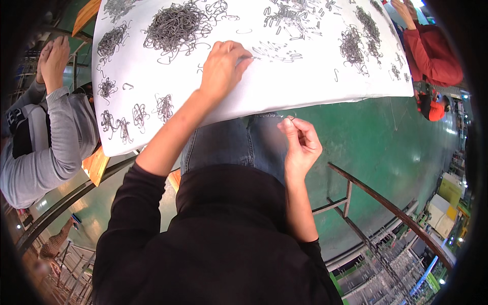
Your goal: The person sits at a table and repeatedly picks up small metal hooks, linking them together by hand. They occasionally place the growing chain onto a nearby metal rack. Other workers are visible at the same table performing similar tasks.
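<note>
My left hand (219,71) is over the white-covered table (284,86), its fingers curled and its thumb and index finger close together. Their tips are at the edge of a scatter of small, thin metal clips (277,52); anything between them is too small to make out. Off the near edge of the table, above my lap, my right hand (303,147) is closed in a pinch. From its fingertips a thin, dark wire hook (292,118) sticks out slightly. A big tangled pile of dark S-shaped metal hooks (175,30) lies beyond my left hand.
Small heaps of hooks (107,87) lie along the table's left side, others (352,48) at the right. Loose clips (292,18) are piled at the far middle. A person in grey (56,132) sits left, another in red (432,56) far right. A metal rail (386,211) stands at lower right.
</note>
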`<state>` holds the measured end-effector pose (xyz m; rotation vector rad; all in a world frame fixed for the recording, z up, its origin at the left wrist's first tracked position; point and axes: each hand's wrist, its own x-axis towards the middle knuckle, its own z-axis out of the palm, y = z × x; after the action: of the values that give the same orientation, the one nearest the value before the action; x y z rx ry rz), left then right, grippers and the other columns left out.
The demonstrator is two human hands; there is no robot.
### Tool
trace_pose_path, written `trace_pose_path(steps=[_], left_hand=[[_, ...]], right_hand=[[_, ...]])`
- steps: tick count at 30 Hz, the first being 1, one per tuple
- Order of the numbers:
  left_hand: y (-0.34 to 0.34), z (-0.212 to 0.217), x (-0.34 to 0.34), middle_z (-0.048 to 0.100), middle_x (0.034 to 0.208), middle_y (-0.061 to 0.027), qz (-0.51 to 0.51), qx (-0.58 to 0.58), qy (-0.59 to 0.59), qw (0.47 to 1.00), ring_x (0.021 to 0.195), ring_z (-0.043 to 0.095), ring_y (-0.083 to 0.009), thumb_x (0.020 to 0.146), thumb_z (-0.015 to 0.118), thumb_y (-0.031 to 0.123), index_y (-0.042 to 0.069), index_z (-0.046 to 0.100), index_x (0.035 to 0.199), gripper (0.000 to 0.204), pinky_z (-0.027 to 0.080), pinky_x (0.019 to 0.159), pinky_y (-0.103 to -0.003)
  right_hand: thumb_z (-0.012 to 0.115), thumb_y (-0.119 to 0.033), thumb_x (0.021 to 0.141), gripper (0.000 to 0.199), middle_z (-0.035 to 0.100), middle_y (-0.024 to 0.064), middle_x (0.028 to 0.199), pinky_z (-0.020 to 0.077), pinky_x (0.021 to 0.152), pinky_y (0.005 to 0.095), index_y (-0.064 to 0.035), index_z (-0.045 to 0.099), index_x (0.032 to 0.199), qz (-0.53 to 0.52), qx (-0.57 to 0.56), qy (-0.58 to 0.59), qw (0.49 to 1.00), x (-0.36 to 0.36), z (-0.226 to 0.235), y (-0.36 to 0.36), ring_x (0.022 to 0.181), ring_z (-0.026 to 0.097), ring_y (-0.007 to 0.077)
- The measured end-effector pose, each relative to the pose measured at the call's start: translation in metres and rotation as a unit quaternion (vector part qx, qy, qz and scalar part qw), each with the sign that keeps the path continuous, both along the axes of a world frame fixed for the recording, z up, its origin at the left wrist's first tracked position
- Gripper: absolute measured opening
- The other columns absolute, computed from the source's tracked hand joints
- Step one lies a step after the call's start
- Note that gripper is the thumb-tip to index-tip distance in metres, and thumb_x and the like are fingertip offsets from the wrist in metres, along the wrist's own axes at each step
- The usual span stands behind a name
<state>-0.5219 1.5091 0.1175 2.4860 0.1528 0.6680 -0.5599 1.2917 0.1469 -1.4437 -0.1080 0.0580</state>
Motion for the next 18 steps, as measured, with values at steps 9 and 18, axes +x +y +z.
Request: trace_pose_path(steps=[9, 18], left_hand=[[-0.002, 0.017, 0.02, 0.067, 0.086, -0.0052, -0.077, -0.071, 0.174, 0.979, 0.084, 0.061, -0.0219, 0.081, 0.069, 0.016, 0.006, 0.067, 0.095, 0.017, 0.05, 0.077, -0.034], [-0.061, 0.05, -0.035, 0.069, 0.081, -0.004, -0.118, -0.542, 0.157, 0.817, 0.077, 0.063, -0.0079, 0.084, 0.069, 0.008, 0.0, 0.068, 0.092, 0.011, 0.05, 0.071, -0.022]], right_hand=[[0.069, 0.003, 0.082, 0.007, 0.067, 0.009, 0.087, 0.0524, 0.068, 0.0234, 0.0023, 0.066, 0.088, 0.015, -0.035, -0.03, 0.999, 0.0, -0.008, -0.002, 0.075, 0.065, 0.0132], [0.067, 0.01, 0.081, 0.01, 0.066, 0.0087, 0.088, 0.0534, 0.073, 0.0255, 0.0027, 0.065, 0.088, 0.024, -0.102, -0.085, 0.991, 0.001, -0.005, 0.001, 0.079, 0.064, 0.0129]])
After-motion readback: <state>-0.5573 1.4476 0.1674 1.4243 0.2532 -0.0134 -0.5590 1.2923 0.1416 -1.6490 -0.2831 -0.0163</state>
